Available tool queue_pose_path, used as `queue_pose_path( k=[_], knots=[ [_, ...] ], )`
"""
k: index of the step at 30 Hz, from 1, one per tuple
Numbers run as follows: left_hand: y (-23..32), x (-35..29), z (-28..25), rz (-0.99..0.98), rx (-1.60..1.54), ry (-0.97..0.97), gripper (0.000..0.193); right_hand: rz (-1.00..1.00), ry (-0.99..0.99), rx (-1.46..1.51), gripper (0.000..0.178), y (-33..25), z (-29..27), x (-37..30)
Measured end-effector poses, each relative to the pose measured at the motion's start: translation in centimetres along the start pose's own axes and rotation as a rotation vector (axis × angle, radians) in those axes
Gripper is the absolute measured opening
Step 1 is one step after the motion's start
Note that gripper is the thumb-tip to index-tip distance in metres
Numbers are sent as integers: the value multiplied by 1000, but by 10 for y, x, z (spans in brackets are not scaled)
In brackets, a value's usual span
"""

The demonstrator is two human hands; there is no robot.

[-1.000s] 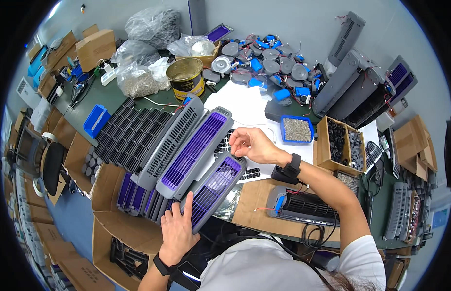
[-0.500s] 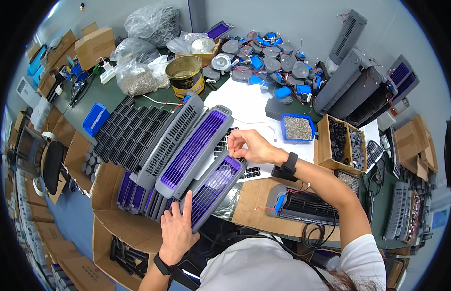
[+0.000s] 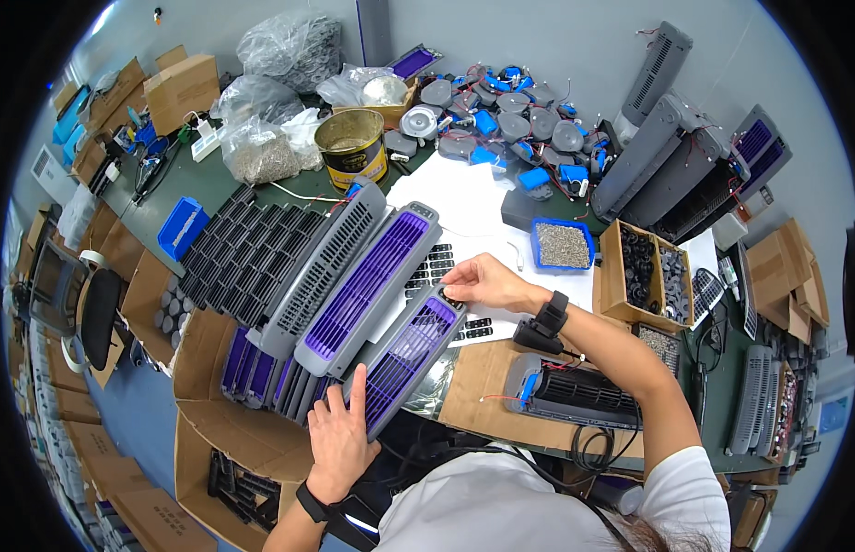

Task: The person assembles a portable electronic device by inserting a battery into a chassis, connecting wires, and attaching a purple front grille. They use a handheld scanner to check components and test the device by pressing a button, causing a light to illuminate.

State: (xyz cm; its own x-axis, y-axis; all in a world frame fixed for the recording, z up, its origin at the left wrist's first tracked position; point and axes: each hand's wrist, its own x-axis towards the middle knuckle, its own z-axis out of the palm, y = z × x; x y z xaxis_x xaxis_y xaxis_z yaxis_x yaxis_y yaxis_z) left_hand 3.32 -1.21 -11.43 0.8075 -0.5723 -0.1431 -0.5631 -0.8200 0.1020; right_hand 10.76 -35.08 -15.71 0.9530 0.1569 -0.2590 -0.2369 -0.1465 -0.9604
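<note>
A grey housing with a purple slatted grille lies slanted in front of me. My left hand grips its lower end, index finger stretched along the edge. At the upper end, my right hand has thumb and fingers pinched together over a small black sticker, its fingertips touching the housing's end. Part of the sticker is hidden by those fingers. Just beyond lies a white sheet with rows of black stickers. A second purple-grilled housing rests alongside on the left.
Left of the housings are a stack of black slatted parts and a cardboard box. A yellow-black can and speaker parts stand behind. A blue tray of small metal pieces and a divided wooden box sit right.
My right hand has come down slightly onto the housing's upper end, where a black sticker now shows under the fingertips. The left hand stays almost in place.
</note>
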Motion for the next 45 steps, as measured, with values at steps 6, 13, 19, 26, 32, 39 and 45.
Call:
queue_pose_path(
  k=[6, 13, 19, 26, 32, 39, 45],
  knots=[
    [4, -3, 2, -13, 29, 26, 128, 34, -48, 37, 33, 2, -5, 0],
    [-6, -7, -15, 55, -233, 88, 121, -94, -54, 67, 39, -14, -13, -13],
    [-10, 46, -77, 144, -442, 407, 102, -99, 74, -225, 20, -15, -40, -25],
    [-33, 102, -62, 5, -287, 517, 68, -313, -146, -966, 25, -29, 28, -32],
    [-87, 35, -92, -180, -646, 700, 58, -361, -100, -1056, 25, -24, 26, -45],
    [-271, -35, 27, -784, -503, 630, 42, -249, -97, -1139, 19, -35, 40, -42],
    [-293, 28, 232, -884, -399, -39, 35, -228, 29, -1194, 18, -42, 55, -47]
  ],
)
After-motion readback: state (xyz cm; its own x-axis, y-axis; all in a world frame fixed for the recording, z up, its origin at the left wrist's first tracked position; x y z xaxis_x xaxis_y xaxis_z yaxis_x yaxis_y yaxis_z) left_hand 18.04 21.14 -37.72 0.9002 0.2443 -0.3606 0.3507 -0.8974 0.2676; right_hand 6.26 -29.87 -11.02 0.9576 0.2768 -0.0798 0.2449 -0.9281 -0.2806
